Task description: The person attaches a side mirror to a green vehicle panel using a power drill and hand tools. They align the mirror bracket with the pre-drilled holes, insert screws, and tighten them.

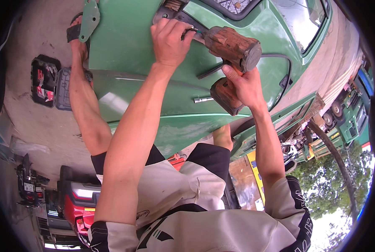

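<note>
My right hand (246, 84) is wrapped around the grip of a worn orange-brown cordless drill (233, 46), whose nose points left. Its battery end hangs down toward me. My left hand (170, 42) is closed beside the drill's thin bit (199, 31), with thumb and fingertips pinched at the bit's tip. What they pinch is too small to make out. Both hands are over a green vehicle door panel (124, 50), at a dark recessed strip along its far edge. A silver socket piece (203, 100) and a black trim strip (210, 70) lie on the panel.
An open black tool case (44, 80) with red items sits on the floor at left, past my bare leg. A green metal bracket (89, 19) is at the panel's far left corner. Right of the panel are a window frame (297, 21) and a black curved seal (289, 69).
</note>
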The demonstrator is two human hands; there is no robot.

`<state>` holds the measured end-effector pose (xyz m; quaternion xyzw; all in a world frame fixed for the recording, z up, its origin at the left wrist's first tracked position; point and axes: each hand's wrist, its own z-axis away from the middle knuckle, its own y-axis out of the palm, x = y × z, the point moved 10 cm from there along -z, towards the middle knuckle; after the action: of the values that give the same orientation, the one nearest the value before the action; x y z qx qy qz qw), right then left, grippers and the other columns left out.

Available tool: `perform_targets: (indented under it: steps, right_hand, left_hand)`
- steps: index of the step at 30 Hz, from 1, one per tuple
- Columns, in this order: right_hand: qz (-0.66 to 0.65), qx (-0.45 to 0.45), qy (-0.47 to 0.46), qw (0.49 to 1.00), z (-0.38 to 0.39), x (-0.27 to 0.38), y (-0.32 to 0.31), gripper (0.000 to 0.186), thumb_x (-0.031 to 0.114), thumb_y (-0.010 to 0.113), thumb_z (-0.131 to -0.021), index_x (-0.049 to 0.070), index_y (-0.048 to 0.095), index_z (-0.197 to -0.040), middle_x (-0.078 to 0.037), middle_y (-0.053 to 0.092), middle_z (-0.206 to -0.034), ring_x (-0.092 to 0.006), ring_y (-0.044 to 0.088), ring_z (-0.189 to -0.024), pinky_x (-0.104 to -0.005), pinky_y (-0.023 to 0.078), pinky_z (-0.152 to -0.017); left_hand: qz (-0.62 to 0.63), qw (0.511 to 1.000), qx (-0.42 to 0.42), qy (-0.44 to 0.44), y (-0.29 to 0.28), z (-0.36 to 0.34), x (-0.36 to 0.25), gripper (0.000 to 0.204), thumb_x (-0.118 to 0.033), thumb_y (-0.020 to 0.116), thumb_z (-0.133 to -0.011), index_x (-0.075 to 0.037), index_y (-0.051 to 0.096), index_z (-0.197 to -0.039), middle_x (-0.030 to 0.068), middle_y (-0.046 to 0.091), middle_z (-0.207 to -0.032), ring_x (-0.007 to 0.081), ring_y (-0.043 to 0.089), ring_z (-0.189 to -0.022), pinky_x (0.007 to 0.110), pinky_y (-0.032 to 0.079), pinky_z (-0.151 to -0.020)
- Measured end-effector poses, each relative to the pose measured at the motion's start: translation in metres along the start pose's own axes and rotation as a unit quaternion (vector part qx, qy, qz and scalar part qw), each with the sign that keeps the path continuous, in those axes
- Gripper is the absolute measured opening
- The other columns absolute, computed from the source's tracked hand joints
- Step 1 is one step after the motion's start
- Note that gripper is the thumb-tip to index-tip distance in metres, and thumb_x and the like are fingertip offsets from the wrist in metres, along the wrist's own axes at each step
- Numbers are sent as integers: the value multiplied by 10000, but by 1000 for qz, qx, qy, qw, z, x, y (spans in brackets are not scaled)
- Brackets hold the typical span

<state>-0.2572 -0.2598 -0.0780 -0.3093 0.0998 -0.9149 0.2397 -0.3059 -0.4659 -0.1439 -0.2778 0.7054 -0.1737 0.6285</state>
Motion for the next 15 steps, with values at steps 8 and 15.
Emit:
perform_targets:
  steps: [8,15]
  right_hand:
    - [-7,0,15,1000,1,-4,-1,352,233,759,-957,-10,662,-1192,10,571,-735,-85,482,-639,-299,438,-581]
    - [-28,1,22,999,2,-2,0,358,222,756,-960,-11,665,-1216,21,569,-721,-88,491,-614,-303,429,-552]
  left_hand:
    - [9,1000,-7,8,1,0,-2,234,-120,867,-699,-155,699,-857,-53,662,-780,213,604,-848,386,404,-783]
    - [10,1000,2,0,3,0,0,218,-138,867,-684,-149,686,-805,-28,650,-811,237,595,-867,412,416,-806]
